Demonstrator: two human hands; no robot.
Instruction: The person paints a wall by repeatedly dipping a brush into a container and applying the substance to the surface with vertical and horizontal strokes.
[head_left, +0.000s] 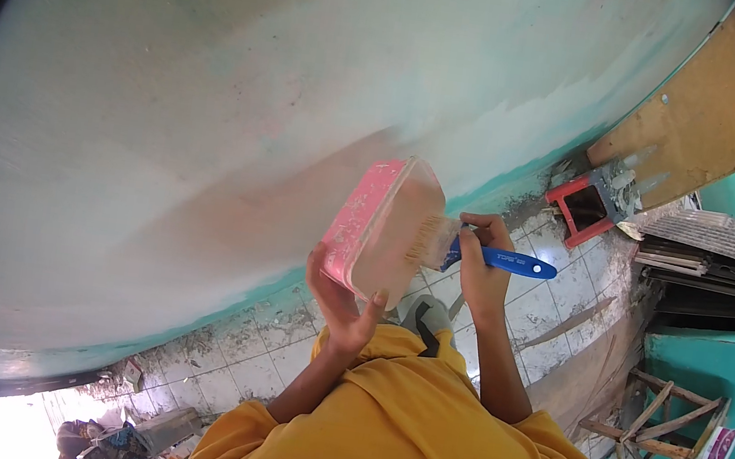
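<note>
My left hand (343, 305) grips the lower end of a pink plastic tub (362, 215), with the thumb over the rim and the fingers round the outside. The tub is tilted, its opening turned to the right, and pale splashes mark its side. In my right hand (485, 268) is a paintbrush (521, 265) with a blue handle, fingers closed near its ferrule. Its pale bristles (425, 240) point left and overlap the tub's opening. Behind the tub stands a wall (243, 120) with whitish patches over turquoise paint.
A red stool (577, 225) stands by the wall at right, near a brown board (708, 107). Stacked corrugated sheets (714, 240) lie beyond it. A wooden stand (661, 431) with a white-and-purple container (722, 446) is lower right. Dirty white tiles (254, 354) cover the floor.
</note>
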